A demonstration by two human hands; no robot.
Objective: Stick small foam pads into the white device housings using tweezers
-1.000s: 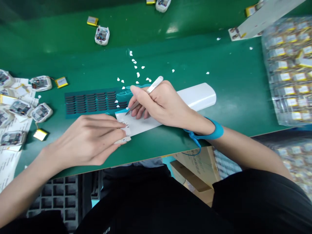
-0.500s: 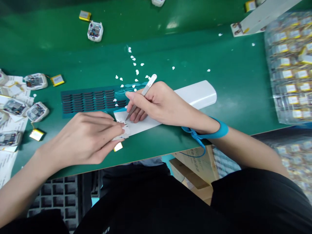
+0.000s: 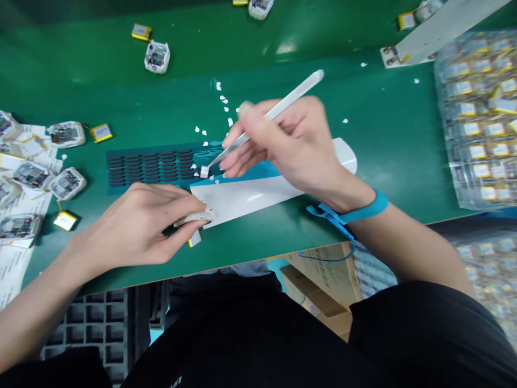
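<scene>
My left hand (image 3: 141,229) pinches a small white device housing (image 3: 197,217) by its edges, tilted on its side over the near end of a white sheet (image 3: 254,195). A yellow-edged battery (image 3: 195,238) lies just below that housing. In my right hand (image 3: 294,143) are metal tweezers (image 3: 288,99), held like a pen. At their tip is a small white piece with dark marks, seemingly a label (image 3: 204,172), above the teal sheet with rows of black strips (image 3: 151,167). Fingers hide part of the housing.
Open white devices with batteries (image 3: 67,183) lie on papers at the left. Another open device (image 3: 157,57) sits at the back. Round white stickers (image 3: 223,99) dot the green table. A clear tray of batteries (image 3: 476,129) stands right, near a white bracket (image 3: 428,37).
My right hand has lifted the tweezers up from the housing, now with a small white piece at their tip. My left hand has tilted the housing onto its edge.
</scene>
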